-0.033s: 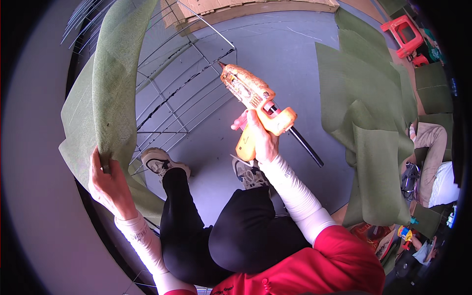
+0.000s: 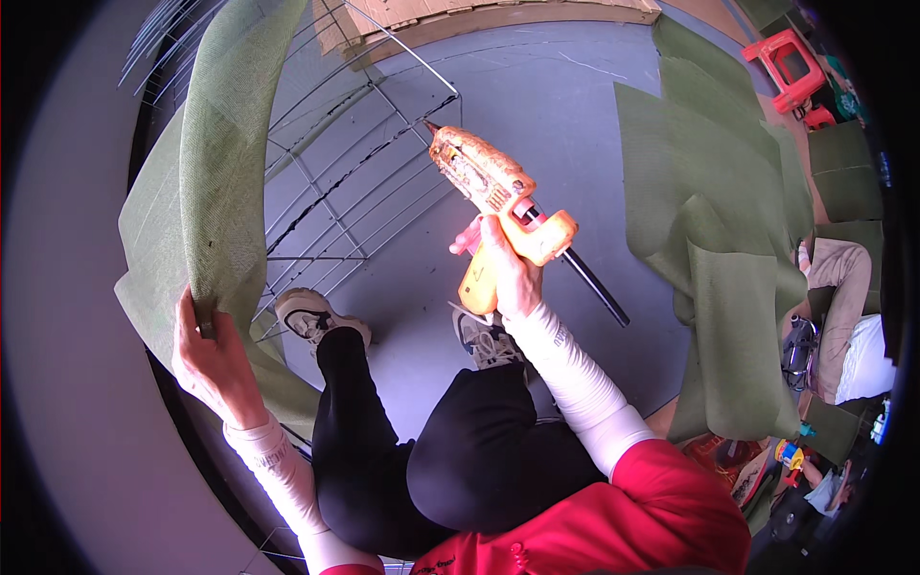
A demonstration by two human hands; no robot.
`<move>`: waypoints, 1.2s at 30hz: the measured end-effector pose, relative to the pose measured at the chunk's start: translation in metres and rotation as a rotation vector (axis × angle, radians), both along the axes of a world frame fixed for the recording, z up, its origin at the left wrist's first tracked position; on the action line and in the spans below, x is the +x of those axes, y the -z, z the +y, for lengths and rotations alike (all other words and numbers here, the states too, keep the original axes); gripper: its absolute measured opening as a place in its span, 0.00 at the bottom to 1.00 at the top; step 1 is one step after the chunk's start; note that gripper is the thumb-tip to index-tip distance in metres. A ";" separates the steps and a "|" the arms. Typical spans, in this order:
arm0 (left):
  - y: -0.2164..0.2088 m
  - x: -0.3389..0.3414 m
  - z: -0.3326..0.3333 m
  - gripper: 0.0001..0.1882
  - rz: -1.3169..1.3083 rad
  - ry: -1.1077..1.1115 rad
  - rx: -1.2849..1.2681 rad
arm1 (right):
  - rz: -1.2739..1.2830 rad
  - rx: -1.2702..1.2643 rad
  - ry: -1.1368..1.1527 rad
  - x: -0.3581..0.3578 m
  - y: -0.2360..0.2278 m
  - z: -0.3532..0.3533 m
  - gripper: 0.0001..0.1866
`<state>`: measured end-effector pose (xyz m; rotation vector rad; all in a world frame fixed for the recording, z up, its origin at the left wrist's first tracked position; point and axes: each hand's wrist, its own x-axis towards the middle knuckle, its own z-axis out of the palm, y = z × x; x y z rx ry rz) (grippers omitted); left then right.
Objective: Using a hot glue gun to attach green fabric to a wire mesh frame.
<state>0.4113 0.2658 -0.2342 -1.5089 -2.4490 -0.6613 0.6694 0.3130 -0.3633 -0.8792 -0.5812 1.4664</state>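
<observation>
My right hand (image 2: pixel 516 273) is wrapped round the handle of an orange hot glue gun (image 2: pixel 494 182), stained dark near its nozzle. A black glue stick (image 2: pixel 596 287) pokes out of its back end. The nozzle points up and left, toward a metal wire frame (image 2: pixel 331 196) that has black glue along one rod. At the left, my left hand (image 2: pixel 218 359) pinches the lower edge of a green mesh sheet (image 2: pixel 222 144). That sheet hangs folded over the frame's left side and hides part of it.
More green mesh sheets (image 2: pixel 704 172) lie heaped on the grey floor (image 2: pixel 537 96) at the right. Cardboard (image 2: pixel 422 11) lies at the far edge. A red plastic stool (image 2: pixel 786 69) stands far right, and below it another person's leg (image 2: pixel 841 287) shows. My shoes (image 2: pixel 311 314) rest near the frame.
</observation>
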 end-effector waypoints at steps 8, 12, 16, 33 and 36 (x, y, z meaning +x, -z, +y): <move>0.003 -0.001 0.000 0.18 0.009 0.011 0.004 | -0.017 0.009 -0.014 -0.001 0.002 0.004 0.13; 0.004 -0.002 0.001 0.19 0.021 0.032 0.029 | -0.069 0.025 -0.039 -0.003 -0.002 0.002 0.12; 0.001 -0.003 0.002 0.19 0.003 0.042 0.025 | -0.028 0.035 -0.038 -0.005 -0.001 0.003 0.12; 0.008 -0.002 0.005 0.18 -0.012 0.003 -0.015 | -0.060 0.037 -0.029 -0.005 0.012 0.008 0.10; 0.010 -0.004 0.004 0.18 -0.008 0.007 -0.007 | -0.042 0.022 -0.023 -0.009 0.013 0.001 0.10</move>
